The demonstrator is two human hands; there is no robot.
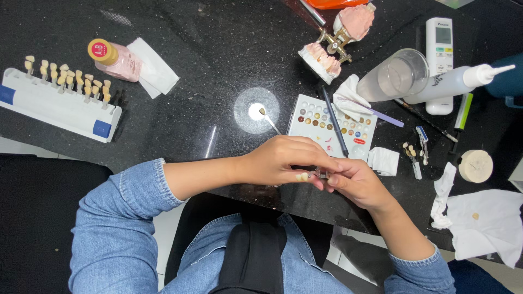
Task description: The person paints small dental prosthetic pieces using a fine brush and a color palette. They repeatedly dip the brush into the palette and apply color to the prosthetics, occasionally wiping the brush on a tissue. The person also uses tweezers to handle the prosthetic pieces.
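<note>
Pinching a small tooth piece (301, 176) at the surface's near edge, left hand (283, 160) grips it; right hand (357, 182) holds a slim tool (321, 174) — steady, light strokes look best.

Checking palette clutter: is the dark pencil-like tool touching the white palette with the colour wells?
Touching. The head view shows the dark tool lying diagonally across the white palette, resting on its surface with no visible gap, its lower end near the left hand.

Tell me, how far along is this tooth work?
Set out already: the stain palette with a brush across it, and a white dab on the round mixing pad. In hand: both hands, left and right, pinch a small tooth piece on a metal holder. How much remains cannot be told; loose teeth lie beside the palette.
</note>
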